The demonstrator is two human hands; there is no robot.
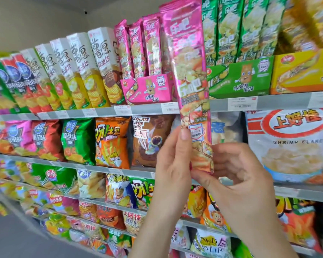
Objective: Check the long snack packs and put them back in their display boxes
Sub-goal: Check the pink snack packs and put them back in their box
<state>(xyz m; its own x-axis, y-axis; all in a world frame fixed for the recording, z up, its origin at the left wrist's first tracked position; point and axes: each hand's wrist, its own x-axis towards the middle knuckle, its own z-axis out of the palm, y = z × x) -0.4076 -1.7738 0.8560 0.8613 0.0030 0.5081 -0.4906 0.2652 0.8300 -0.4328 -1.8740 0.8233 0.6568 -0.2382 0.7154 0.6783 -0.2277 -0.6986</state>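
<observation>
I am holding one long pink pack (190,81) straight up in front of the shelf (101,111). Both my hands are on its bottom end. My left hand (172,164) pinches the side, with the thumb flat on the front. My right hand (239,179) curls its fingers round the bottom corner.

I think the pack is very light. Its skin is shiny and thin, so it may slip and crinkle. The chips inside could break, so I should not squeeze the middle. Holding it low by the edges seems best, though the tall top may wobble.

The pink box (149,90) stands on the top shelf, just left of my pack. Three more pink packs (138,49) stand up in it. The green box (246,79) beside it holds a row of green packs (229,30). The yellow box (302,71) is next, and what is in it looks too blurry to tell.
</observation>
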